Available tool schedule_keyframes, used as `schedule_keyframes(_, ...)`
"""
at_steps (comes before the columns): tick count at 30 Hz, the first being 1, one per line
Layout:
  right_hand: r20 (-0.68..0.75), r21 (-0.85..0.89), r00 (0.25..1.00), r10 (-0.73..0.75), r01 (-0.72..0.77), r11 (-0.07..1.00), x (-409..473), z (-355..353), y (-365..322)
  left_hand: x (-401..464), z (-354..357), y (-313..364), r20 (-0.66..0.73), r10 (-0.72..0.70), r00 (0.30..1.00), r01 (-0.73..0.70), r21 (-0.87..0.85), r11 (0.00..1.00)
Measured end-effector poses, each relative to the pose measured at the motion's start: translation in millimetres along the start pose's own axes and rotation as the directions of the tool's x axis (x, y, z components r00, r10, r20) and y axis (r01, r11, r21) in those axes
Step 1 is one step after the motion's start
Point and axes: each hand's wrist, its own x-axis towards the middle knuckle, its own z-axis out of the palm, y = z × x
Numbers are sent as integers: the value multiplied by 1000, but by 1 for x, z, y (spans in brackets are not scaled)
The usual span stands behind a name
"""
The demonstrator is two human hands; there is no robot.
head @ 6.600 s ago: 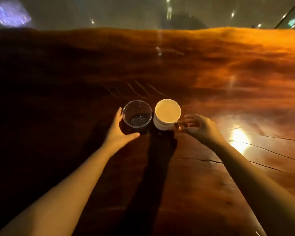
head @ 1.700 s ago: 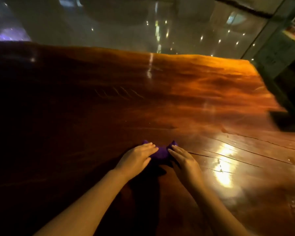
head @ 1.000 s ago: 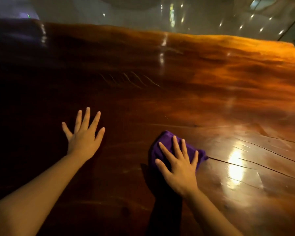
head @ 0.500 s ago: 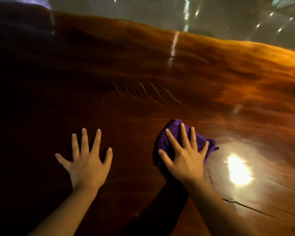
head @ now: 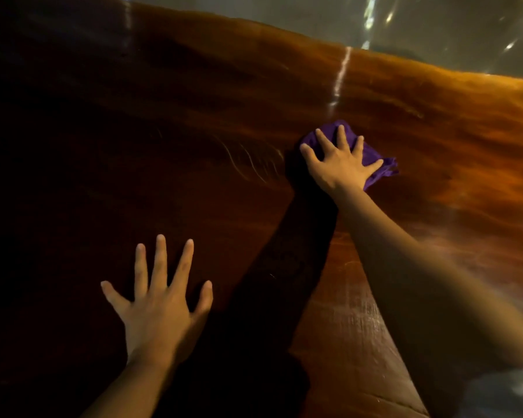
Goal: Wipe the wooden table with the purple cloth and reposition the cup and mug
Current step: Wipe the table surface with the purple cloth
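My right hand point(head: 337, 165) lies flat, fingers spread, on the crumpled purple cloth point(head: 379, 168) and presses it onto the wooden table point(head: 194, 110), far out with the arm stretched. The cloth shows around my fingertips and to the right of the palm. My left hand point(head: 160, 309) rests palm down on the dark wood nearer to me, fingers apart, holding nothing. Neither the cup nor the mug is in view.
The table's far edge runs across the top, with a glossy floor point(head: 435, 28) and light reflections beyond it. Pale curved scratches point(head: 248, 161) mark the wood left of the cloth. My right arm's shadow falls between the hands. The left side is very dark.
My right hand has pushed the cloth away from me and to the right, towards the far edge. My left hand has stayed flat on the table.
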Motion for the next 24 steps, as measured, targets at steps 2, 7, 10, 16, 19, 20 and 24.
schedule_keyframes(2, 30, -1, 994, -105, 105, 995, -17, 4, -8, -3, -3, 2, -29, 15, 999, -15, 15, 1000)
schedule_keyframes(7, 55, 28, 910, -411, 410, 911, -107, 21, -30, -7, -8, 5, -67, 18, 998, -20, -17, 1000)
schedule_keyframes(10, 66, 5, 860, -506, 507, 862, -161, 25, -26, -7, -7, 6, -77, 7, 997, -8, -10, 1000)
schedule_keyframes(16, 85, 4, 844, -529, 531, 848, -264, 34, -12, -4, -4, 4, -114, 27, 993, -30, -18, 999)
schedule_keyframes(19, 87, 25, 863, -497, 497, 867, -315, 40, -7, -5, -5, 3, -100, 27, 995, -30, -29, 999)
schedule_keyframes(20, 95, 32, 869, -485, 484, 874, -333, 41, -6, -7, -6, 3, -86, 35, 996, -38, -37, 999)
schedule_keyframes(24, 159, 128, 879, -449, 433, 892, -405, 39, 0, -18, -21, -3, 27, 78, 997, -72, -176, 982)
